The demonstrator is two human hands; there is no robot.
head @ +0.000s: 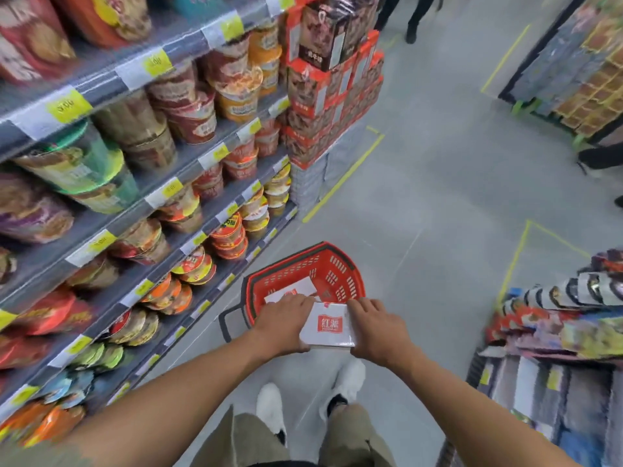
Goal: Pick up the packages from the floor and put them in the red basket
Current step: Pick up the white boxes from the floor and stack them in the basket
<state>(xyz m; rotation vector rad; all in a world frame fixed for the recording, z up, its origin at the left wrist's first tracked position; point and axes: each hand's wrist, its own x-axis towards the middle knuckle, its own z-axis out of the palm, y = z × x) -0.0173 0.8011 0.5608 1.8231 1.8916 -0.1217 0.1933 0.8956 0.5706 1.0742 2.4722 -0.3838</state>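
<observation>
Both hands hold a white package [328, 326] over the near rim of the red basket [338, 274].

Nearest, two white shoes [269, 404] stand on the grey floor [438, 203]. Above them the left hand [281, 320] grips the left edge of the white package, which bears a red square logo, with fingers curled over it. The right hand [372, 326] grips the right edge the same way. The package is held flat in the air, overlapping the basket's near rim. The red basket sits on the floor beside the shelves [161, 193] on the left. A second white package [296, 287] lies inside it, partly hidden by the left hand. Farther off, red boxes [323, 96] are stacked at the shelf end, and a yellow tape line [344, 176] runs along the floor beside them.
</observation>
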